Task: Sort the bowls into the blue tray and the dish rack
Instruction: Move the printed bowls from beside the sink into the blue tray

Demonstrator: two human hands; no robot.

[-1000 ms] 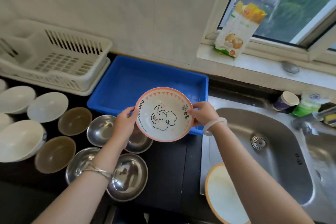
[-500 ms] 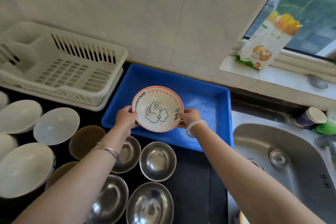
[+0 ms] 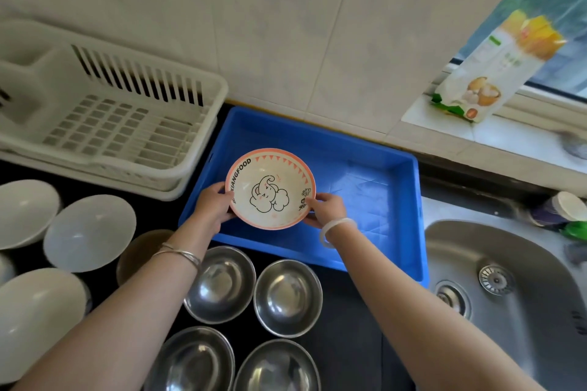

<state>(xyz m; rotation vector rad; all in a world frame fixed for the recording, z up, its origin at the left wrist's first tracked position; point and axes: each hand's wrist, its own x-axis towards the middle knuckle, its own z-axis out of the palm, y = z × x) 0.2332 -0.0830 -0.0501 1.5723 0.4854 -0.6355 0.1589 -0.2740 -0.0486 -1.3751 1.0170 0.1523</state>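
Observation:
A cream bowl with a pink rim and an elephant drawing (image 3: 270, 189) is held level over the near left part of the blue tray (image 3: 365, 181). My left hand (image 3: 212, 205) grips its left rim and my right hand (image 3: 324, 208) pinches its right rim. The tray holds nothing else. The white dish rack (image 3: 127, 124) stands to the tray's left, with no bowls in it. Several steel bowls (image 3: 287, 297) sit on the dark counter in front of the tray, white bowls (image 3: 89, 232) lie at the left, and a brown bowl (image 3: 139, 251) shows behind my left arm.
A steel sink (image 3: 508, 295) with a drain lies at the right. A food packet (image 3: 495, 70) leans on the window sill at the upper right. A cup and a green bottle (image 3: 568, 216) stand behind the sink. A tiled wall rises behind the tray.
Both hands have carried the elephant bowl away from the sink side and further over the blue tray, lowering it toward the tray's near left part. The view has shifted left.

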